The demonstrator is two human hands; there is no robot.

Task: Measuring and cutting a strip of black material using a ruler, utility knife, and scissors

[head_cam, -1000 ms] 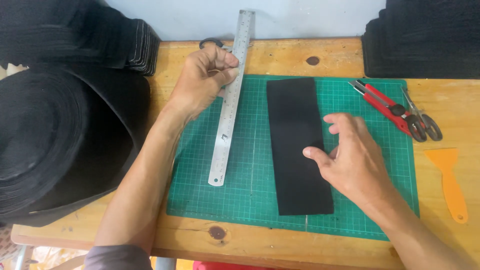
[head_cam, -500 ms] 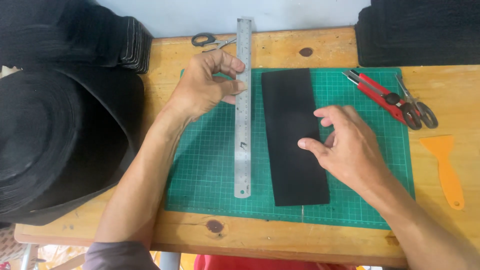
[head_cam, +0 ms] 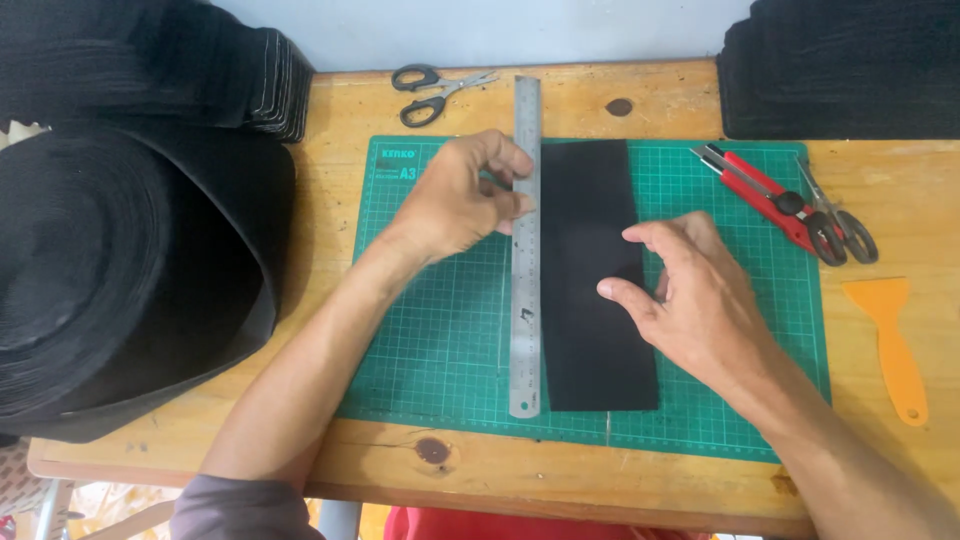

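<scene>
The steel ruler (head_cam: 526, 250) is pinched near its upper half by the left hand (head_cam: 458, 200), fingers closed on its edge. Just right of that hand, touching the ruler's right edge, the black strip (head_cam: 595, 330) lies on the green cutting mat (head_cam: 430, 340). The right hand (head_cam: 700, 295) is pressed flat, fingers spread, on the strip

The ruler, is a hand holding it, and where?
Yes. The left hand grips the steel ruler by its upper part; the right hand presses the black strip.
</scene>
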